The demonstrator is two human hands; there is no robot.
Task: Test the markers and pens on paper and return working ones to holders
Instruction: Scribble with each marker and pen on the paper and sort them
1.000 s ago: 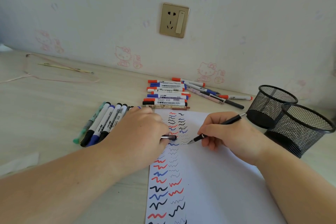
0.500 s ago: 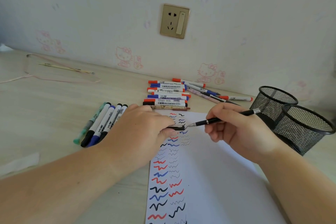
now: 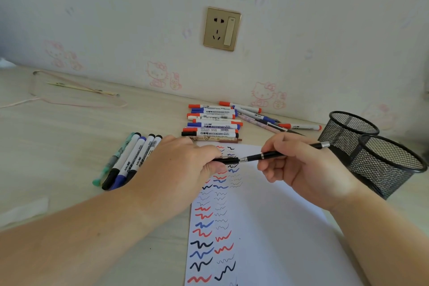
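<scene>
My right hand (image 3: pixel 299 169) grips the black pen (image 3: pixel 278 154); my left hand (image 3: pixel 181 165) pinches, it seems, its cap (image 3: pixel 226 160) over the paper (image 3: pixel 267 227).

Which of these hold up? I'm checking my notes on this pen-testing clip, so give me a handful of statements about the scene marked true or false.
1. The right hand holds a black pen with its tip pointing toward the left hand. True.
2. The left hand holds nothing. False: it pinches the black pen cap, which meets the pen tip.
3. The two mesh holders stand upright. False: both lie tilted on their sides, touching each other.
4. The paper carries red, blue and black squiggles. True.
5. Four markers lie left of the left hand beside a green pen. True.
</scene>
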